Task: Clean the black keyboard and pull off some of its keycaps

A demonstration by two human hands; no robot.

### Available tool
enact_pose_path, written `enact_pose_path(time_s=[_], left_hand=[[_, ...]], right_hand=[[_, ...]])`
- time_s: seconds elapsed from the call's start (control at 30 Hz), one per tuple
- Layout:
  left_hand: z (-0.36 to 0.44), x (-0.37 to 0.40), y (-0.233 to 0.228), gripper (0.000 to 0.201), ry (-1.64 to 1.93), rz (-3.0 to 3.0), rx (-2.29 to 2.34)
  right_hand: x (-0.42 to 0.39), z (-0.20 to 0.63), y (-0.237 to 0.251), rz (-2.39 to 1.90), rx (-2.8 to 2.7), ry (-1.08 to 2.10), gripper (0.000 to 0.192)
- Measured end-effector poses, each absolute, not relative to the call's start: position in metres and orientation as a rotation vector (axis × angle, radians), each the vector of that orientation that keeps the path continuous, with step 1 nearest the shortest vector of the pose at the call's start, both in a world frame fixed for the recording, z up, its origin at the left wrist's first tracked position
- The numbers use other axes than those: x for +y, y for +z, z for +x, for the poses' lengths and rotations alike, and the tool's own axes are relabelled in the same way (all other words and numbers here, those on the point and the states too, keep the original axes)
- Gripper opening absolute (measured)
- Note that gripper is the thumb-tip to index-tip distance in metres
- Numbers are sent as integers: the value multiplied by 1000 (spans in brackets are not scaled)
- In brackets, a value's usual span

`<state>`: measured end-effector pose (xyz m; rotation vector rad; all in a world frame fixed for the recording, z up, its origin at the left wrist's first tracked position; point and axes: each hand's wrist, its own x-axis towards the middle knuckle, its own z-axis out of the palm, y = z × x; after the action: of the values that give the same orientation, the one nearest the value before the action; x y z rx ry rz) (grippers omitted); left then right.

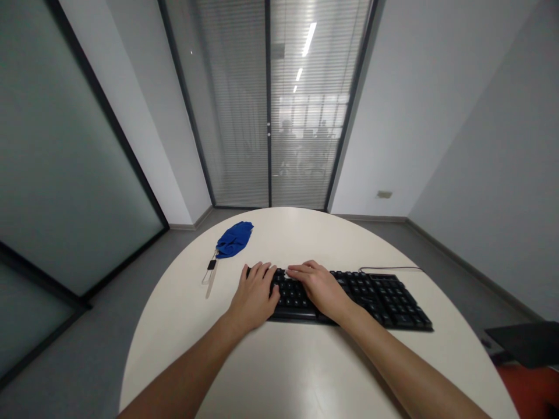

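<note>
A black full-size keyboard [297, 299] lies on the table in front of me, its keys facing up. My left hand [255, 295] rests over its left end, fingers stretched forward across the keys and the thumb apart. Above the keys left of the middle is my right hand [321, 288], fingers bent and held close together, pointing left. At its fingertips shows a small white thing [287, 275], mostly covered, so its kind is unclear. The keys under both hands are hidden.
The round white table [297, 361] carries a crumpled blue cloth pouch [234, 239] with a cord and black toggle [212, 265] at left. The keyboard's cable [391, 268] runs off to the right. A red and black chair [528, 372] stands at lower right.
</note>
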<state>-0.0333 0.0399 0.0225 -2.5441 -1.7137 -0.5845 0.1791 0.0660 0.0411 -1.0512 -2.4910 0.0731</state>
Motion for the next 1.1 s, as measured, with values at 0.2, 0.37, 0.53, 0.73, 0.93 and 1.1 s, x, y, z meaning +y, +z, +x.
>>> enact_pose_path(time_s=[0.2, 0.37, 0.53, 0.73, 0.93, 1.1], left_hand=[[-34, 40, 23, 45, -562, -2552, -1731], [-34, 39, 24, 44, -561, -2547, -1729], [-35, 39, 25, 43, -572, -2538, -1728], [-35, 39, 26, 44, -553, -2545, -1744], [-36, 39, 25, 43, -558, -2546, -1731], [-36, 39, 25, 42, -576, -2543, -1737]], right_hand=[[67, 189, 41, -1076, -2480, 96, 56], [67, 197, 39, -1084, -2431, 108, 52], [65, 197, 40, -1094, -2417, 115, 50], [65, 195, 40, -1091, -2404, 116, 51], [67, 202, 39, -1104, -2425, 117, 52], [69, 216, 42, -1122, -2403, 141, 52]])
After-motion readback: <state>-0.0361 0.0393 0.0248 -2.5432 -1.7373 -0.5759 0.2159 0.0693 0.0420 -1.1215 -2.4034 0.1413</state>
